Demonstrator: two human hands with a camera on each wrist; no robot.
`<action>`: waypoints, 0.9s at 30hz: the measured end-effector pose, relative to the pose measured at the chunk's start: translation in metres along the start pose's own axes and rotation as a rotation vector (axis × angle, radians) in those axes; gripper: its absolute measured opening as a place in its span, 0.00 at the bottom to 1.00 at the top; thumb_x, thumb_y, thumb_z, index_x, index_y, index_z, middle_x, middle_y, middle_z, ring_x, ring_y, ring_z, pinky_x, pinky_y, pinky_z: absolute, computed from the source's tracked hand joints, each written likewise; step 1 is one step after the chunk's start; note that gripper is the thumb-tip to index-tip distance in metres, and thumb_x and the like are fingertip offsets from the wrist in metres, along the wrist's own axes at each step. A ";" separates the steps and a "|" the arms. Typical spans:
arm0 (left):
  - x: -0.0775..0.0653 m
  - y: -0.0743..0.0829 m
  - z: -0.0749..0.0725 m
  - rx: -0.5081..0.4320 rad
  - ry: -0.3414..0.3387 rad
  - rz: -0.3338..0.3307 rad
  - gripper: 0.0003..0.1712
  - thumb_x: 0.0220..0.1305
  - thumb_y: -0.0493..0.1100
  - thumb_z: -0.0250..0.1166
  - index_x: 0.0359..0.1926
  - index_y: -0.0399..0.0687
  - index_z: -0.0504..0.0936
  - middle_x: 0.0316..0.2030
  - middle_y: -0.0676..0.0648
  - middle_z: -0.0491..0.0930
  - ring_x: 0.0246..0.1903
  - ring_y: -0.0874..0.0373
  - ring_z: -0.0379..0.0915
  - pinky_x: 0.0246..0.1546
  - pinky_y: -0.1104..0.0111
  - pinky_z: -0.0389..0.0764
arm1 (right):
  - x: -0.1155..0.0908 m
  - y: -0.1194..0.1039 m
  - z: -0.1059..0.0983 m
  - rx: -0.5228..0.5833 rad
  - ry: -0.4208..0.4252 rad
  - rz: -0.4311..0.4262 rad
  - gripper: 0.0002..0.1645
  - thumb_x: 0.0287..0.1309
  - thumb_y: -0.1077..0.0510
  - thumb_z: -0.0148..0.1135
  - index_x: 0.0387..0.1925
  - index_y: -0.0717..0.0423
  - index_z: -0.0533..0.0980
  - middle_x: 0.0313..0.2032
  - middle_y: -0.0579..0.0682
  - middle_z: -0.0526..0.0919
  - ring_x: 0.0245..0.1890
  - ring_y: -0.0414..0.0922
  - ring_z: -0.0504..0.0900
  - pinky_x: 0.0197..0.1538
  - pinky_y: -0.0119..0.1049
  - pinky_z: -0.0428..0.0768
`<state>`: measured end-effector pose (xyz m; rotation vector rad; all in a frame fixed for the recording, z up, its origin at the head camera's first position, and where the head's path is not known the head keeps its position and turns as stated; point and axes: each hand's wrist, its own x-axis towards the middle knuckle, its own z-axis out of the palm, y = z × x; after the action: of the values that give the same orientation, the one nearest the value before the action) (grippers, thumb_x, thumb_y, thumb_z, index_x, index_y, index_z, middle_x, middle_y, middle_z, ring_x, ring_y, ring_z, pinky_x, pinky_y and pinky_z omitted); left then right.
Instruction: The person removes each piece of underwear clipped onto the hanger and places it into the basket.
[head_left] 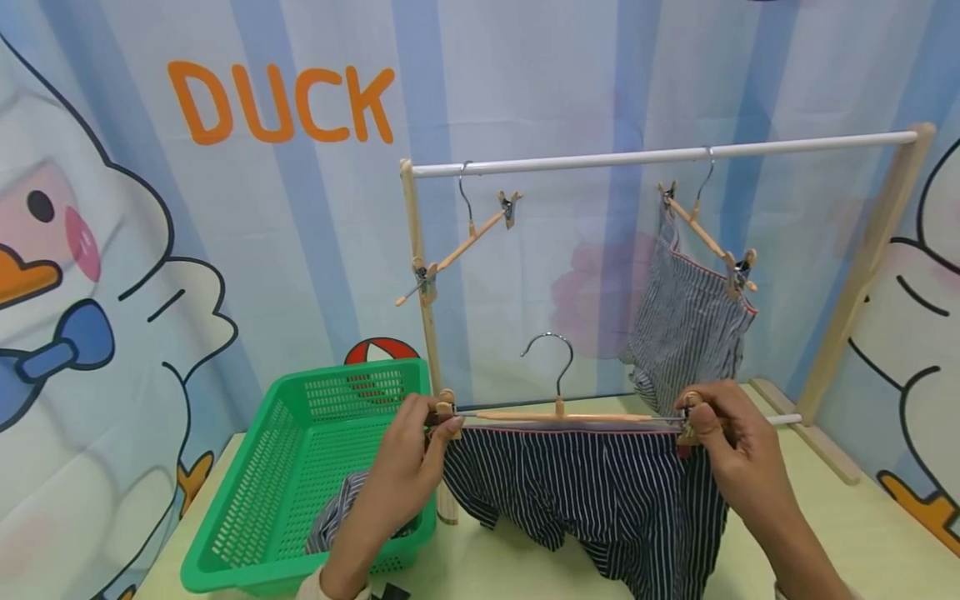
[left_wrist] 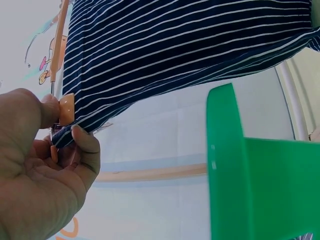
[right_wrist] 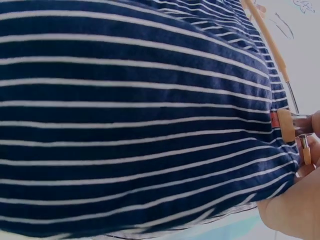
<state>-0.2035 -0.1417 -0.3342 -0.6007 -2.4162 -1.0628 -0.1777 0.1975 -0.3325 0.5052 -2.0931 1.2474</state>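
Note:
Navy-and-white striped shorts (head_left: 600,483) hang by the waistband from a wooden clip hanger (head_left: 517,417), held up in front of me by both hands. My left hand (head_left: 401,467) pinches the hanger's left clip (left_wrist: 67,109) between thumb and fingers, at the waistband corner. At the opposite end, my right hand (head_left: 742,442) grips the right clip (right_wrist: 286,125), which sits on the waistband beside a small red tag (right_wrist: 274,119). The metal hook (head_left: 558,358) points up, off the rail. In the right wrist view, the fabric fills most of the picture.
Behind stands a rack with a white rail (head_left: 585,160). A bare clip hanger (head_left: 472,237) hangs at its left, another with grey striped shorts (head_left: 690,308) at its right. A green basket (head_left: 225,492) on the left holds a crumpled striped garment (head_left: 333,512).

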 end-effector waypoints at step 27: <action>-0.002 0.001 -0.002 0.010 0.015 0.006 0.09 0.72 0.44 0.57 0.46 0.44 0.75 0.42 0.47 0.74 0.42 0.58 0.75 0.31 0.72 0.73 | 0.000 0.001 0.002 0.021 0.028 0.047 0.12 0.73 0.63 0.44 0.45 0.62 0.75 0.37 0.41 0.74 0.26 0.40 0.77 0.30 0.32 0.80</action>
<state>-0.2012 -0.1433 -0.3337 -0.5945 -2.4041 -1.0487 -0.1789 0.1963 -0.3343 0.4474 -2.0811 1.2970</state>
